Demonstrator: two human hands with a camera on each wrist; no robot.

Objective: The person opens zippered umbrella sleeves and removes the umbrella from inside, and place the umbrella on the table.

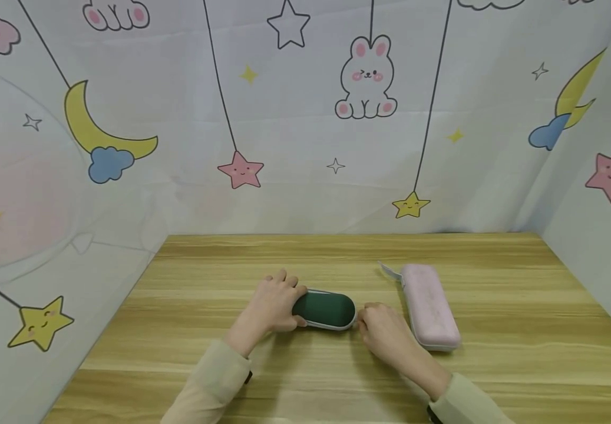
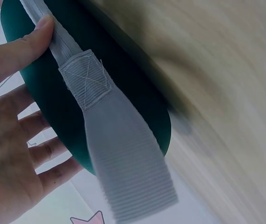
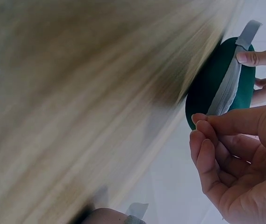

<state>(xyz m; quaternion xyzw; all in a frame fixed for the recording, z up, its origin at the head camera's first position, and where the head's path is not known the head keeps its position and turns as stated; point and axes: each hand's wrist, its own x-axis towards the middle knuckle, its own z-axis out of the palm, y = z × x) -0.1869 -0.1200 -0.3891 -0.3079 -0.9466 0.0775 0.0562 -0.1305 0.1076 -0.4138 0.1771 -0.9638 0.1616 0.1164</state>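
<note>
We grip the green case (image 1: 327, 310) on the table (image 1: 326, 377), left hand (image 1: 277, 301) at its left end; our right hand (image 1: 386, 331) curls at its right end, any hold there hidden; a pink case (image 1: 430, 306) lies farther right.

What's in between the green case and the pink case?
The right hand is between the green case and the pink case; the head view shows it.

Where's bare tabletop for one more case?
Bare: table left of the left hand; strip between green case and back curtain; right of pink case, to the table edge. Crowded: between the two cases, where the right hand sits.
</note>
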